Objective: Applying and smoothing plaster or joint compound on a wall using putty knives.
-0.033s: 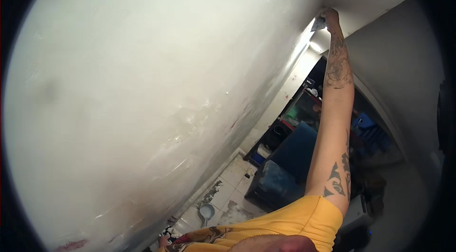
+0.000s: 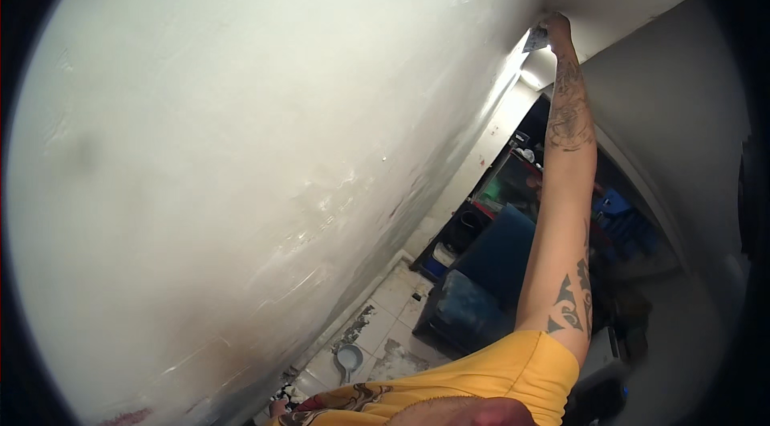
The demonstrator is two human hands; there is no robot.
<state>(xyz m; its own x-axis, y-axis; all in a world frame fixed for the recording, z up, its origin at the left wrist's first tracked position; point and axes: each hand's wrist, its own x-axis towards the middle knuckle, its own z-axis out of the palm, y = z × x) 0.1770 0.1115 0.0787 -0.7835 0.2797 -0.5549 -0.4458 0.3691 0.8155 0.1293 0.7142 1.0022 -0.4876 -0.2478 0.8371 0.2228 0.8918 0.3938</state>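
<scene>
My right arm is stretched far up and away, and my right hand (image 2: 557,28) is closed near the top corner where the wall meets the ceiling. In it is a flat, grey-bladed putty knife (image 2: 535,40), its blade at the surface of the pale wall (image 2: 241,105). The hand hides the tool's handle. Glossy streaks, scratches and a few reddish marks show on the wall. At the lower edge, beside the hem of my yellow shirt (image 2: 481,370), a small skin-coloured patch may be my left hand (image 2: 278,407); its fingers cannot be made out.
Below stands a dark blue armchair (image 2: 469,302), with a dark shelf unit (image 2: 465,225) of assorted items behind it. A grey pan (image 2: 349,358) lies on the stained tile floor (image 2: 375,328). Blue plastic items (image 2: 616,205) sit beyond my arm. A lamp (image 2: 531,78) glows under the ceiling.
My right hand and the putty knife have shifted very slightly leftward at the wall. The rest looks the same.
</scene>
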